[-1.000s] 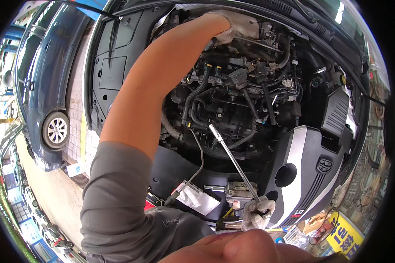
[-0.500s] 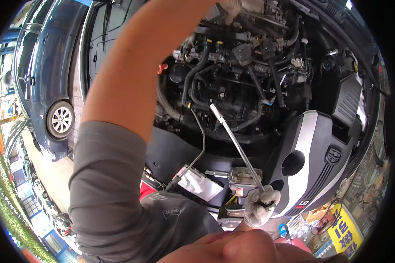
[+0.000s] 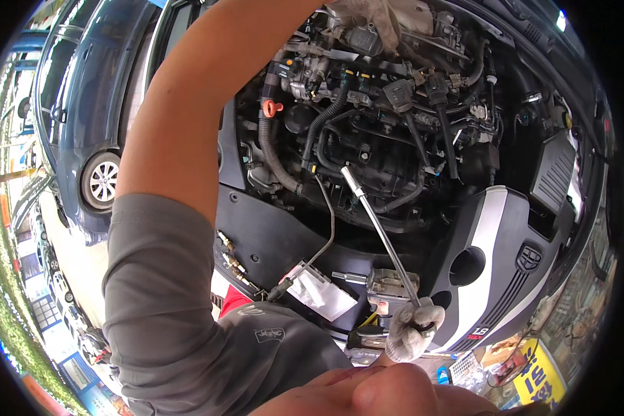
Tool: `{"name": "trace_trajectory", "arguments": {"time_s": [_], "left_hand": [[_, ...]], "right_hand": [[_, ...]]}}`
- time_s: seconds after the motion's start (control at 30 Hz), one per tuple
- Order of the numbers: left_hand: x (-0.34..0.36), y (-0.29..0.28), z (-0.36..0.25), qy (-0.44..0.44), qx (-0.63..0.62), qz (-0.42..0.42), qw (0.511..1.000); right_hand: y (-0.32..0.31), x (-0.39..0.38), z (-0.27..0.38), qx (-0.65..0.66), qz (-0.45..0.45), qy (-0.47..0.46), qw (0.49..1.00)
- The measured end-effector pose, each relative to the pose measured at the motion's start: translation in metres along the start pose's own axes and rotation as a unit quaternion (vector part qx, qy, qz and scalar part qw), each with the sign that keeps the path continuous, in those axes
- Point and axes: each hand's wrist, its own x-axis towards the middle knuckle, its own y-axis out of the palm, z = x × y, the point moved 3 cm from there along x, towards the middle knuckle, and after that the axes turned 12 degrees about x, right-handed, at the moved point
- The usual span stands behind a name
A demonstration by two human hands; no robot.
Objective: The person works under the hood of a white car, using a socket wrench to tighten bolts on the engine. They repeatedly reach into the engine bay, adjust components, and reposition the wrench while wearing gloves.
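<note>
At the engine (image 3: 367, 149), a rod (image 3: 383, 234) is slanted up-left, clutched by the right hand (image 3: 414, 327); grip by the left hand (image 3: 380, 19) can't be told.

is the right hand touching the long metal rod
Touching: the head view shows the gloved right hand closed around the lower end of the long metal rod, with no gap between them.
</note>
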Motion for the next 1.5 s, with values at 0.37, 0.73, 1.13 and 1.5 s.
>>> {"name": "trace_trajectory", "arguments": {"time_s": [0.37,0.73,1.13,1.5], "left_hand": [[0.014,0.008,-0.006,0.005,0.014,-0.008,1.0],[0.041,0.041,0.004,-0.019,0.079,0.003,0.997],[0.099,0.055,0.013,-0.003,0.133,0.014,0.991],[0.103,0.067,0.021,0.048,0.163,0.034,0.985]], "right_hand": [[0.006,-0.001,-0.007,0.01,0.016,-0.003,1.0],[0.004,0.007,0.001,0.009,0.051,0.026,0.998],[-0.07,-0.001,-0.005,0.021,0.051,0.037,0.998],[-0.304,-0.052,0.018,-0.066,0.224,0.093,0.968]]}}
